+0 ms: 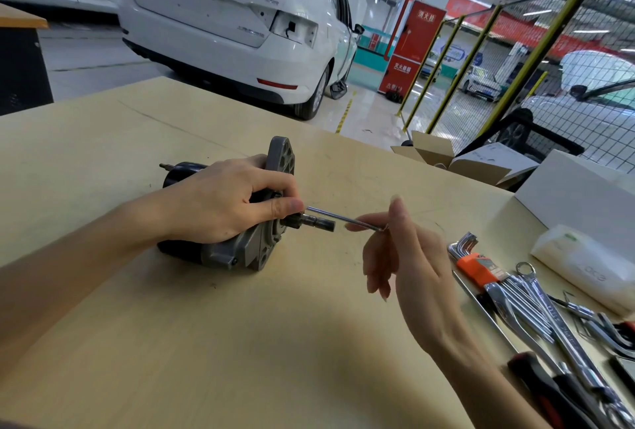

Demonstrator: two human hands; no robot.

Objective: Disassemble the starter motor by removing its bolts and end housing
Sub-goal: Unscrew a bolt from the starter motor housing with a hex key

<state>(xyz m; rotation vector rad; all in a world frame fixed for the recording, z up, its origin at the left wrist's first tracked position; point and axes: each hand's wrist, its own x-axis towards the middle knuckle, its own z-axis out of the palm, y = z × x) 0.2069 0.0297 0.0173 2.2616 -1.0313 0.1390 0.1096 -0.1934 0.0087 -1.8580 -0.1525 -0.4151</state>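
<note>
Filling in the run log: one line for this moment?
left hand grips starter motor on table | right hand pinches hex key at end housing

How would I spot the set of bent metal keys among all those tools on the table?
Start at the pale wooden table and look to its right edge, where shiny wrenches lie in a pile. At the far end of that pile, just right of the right hand, lies the hex key set. Only it has an orange holder clamping several L-shaped keys together.
</note>
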